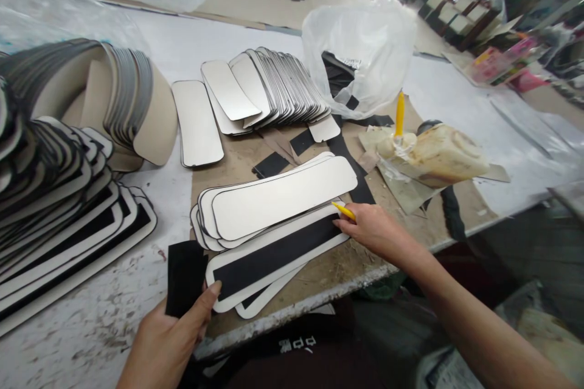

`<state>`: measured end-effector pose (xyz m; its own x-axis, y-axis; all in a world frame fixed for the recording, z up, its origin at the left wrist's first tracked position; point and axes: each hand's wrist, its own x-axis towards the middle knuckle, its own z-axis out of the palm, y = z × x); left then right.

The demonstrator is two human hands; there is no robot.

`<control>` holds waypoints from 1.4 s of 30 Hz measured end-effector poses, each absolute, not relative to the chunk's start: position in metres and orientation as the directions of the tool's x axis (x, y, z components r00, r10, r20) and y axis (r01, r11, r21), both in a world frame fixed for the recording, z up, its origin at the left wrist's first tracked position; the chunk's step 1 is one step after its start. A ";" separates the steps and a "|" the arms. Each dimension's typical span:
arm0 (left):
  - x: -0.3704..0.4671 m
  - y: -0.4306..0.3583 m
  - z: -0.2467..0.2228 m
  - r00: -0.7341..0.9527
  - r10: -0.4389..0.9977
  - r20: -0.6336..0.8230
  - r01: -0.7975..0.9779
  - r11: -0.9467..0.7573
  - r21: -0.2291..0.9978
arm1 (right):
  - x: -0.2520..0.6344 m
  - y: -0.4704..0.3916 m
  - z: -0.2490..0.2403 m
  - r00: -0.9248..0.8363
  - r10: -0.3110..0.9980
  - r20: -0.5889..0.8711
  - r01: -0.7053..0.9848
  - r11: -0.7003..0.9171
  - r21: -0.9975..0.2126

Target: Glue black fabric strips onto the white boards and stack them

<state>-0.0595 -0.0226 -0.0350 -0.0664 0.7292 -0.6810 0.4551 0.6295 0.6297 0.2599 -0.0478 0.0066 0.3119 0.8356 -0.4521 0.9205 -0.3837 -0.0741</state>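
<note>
left hand [171,331] low at the near table edge [292,310], closed around a black fabric strip [185,276], thumb pressed to the near end of a white oblong panel with a black strip down its middle [274,258]. right hand [376,231] at that panel's far end, fingers pinched on a thin yellow stick [343,211], tip touching the panel edge. hands well apart, one at each end. just behind the panel, overlapping it, a short stack of plain white oblong panels [278,197]. further back, a fanned row of silver-white panels [269,88] and one lying flat alone [197,123]. far left, a big curved stack of black-striped panels [59,219]. right of the work, a cloudy glue bottle [435,155] on its side with a yellow nozzle [399,114] upright. behind it, a clear plastic bag [360,48] holding black pieces. loose black offcuts [271,164] on the brown board between.
</note>
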 end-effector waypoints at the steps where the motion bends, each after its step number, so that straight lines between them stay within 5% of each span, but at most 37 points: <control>1: -0.060 -0.022 -0.036 -0.067 0.724 -0.687 0.458 0.634 0.623 | 0.261 -0.047 0.005 0.311 0.833 -0.459 0.921 -0.383 -0.072; 13: -0.057 -0.020 -0.033 -0.034 0.744 -0.668 0.468 0.602 0.647 | 0.268 -0.068 0.006 0.369 0.886 -0.279 0.892 -0.422 -0.160; 19: -0.052 -0.020 -0.025 -0.025 0.747 -0.665 0.400 0.617 0.678 | 0.258 -0.072 0.006 0.410 0.880 -0.240 0.758 -0.475 -0.447; 22: -0.053 -0.021 -0.019 -0.006 0.761 -0.649 0.313 0.618 0.721 | 0.256 -0.075 0.006 0.435 0.824 -0.363 0.538 -0.561 -0.629; 26: -0.060 -0.025 -0.012 0.058 0.759 -0.648 0.154 0.635 0.757 | 0.251 -0.084 0.006 0.418 0.784 -0.458 0.359 -0.606 -0.710; 42: -0.071 -0.041 -0.019 0.078 0.819 -0.568 0.056 0.565 0.823 | 0.231 -0.107 0.008 0.479 0.836 -0.267 0.626 -0.539 -0.564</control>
